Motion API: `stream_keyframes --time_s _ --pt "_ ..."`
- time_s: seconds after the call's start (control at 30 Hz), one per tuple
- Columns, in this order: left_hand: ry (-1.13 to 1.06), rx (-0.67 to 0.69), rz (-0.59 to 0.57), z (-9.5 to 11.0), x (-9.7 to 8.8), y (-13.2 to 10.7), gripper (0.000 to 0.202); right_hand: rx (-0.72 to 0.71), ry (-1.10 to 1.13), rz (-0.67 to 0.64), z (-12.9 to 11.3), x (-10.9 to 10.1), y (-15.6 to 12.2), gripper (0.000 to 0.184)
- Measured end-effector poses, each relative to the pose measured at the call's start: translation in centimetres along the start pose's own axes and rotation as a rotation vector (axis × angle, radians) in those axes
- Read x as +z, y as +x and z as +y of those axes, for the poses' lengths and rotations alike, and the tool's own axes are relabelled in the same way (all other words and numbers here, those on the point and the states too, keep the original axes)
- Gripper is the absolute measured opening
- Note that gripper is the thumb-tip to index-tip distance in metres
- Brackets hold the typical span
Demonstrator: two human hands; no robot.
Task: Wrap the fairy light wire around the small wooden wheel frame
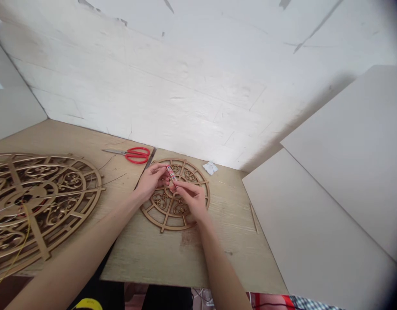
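Both my hands meet over a small round wooden fretwork disc (168, 213) lying on the wooden table (185, 254). A thin red and white tube (171, 172) is held between them. My left hand (152, 179) pinches its upper end with closed fingers. My right hand (191, 197) grips its lower end, fingers curled, resting over the disc's centre.
A much larger wooden fretwork disc (40, 198) with thin wires on it lies at the left. Red-handled scissors (132, 154) lie behind my left hand. A crumpled white scrap (210, 167) sits by the wall. White boards (330, 206) lean at the right.
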State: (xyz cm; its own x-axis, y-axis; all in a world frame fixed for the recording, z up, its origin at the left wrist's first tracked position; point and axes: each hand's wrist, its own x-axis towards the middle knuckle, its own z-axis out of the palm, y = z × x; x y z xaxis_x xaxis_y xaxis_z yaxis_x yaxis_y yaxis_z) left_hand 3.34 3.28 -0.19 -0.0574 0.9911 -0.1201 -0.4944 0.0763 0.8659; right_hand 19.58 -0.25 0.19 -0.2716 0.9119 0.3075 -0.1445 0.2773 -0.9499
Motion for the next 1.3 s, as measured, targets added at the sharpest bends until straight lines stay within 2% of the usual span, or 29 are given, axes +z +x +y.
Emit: stream_keyframes --time_s 0.17,0.33,0.63,0.87,1.13,1.3 --pt "0.02 0.005 -0.029 -0.2 -0.1 0.0 0.043 0.071 0.334 0.174 0.2 -1.0 0.5 0.019" --pt "0.068 0.05 -0.01 -0.9 -0.4 0.4 0.044 0.142 0.48 0.236 0.0 -1.8 0.7 0.022" --pt "0.077 0.029 0.038 -0.8 -0.4 0.3 0.044 0.101 0.464 0.225 0.3 -2.5 0.6 0.018" --pt "0.081 0.041 0.029 -0.9 -0.4 0.4 0.045 0.087 0.407 0.208 0.2 -2.6 0.6 0.015" --pt "0.176 0.047 0.023 0.1 0.5 -0.6 0.05 0.124 0.432 0.188 -0.2 -2.2 0.6 0.019" --pt "0.227 0.08 0.004 -0.3 0.3 -0.5 0.046 0.123 0.43 0.211 -0.2 -2.2 0.7 0.02"
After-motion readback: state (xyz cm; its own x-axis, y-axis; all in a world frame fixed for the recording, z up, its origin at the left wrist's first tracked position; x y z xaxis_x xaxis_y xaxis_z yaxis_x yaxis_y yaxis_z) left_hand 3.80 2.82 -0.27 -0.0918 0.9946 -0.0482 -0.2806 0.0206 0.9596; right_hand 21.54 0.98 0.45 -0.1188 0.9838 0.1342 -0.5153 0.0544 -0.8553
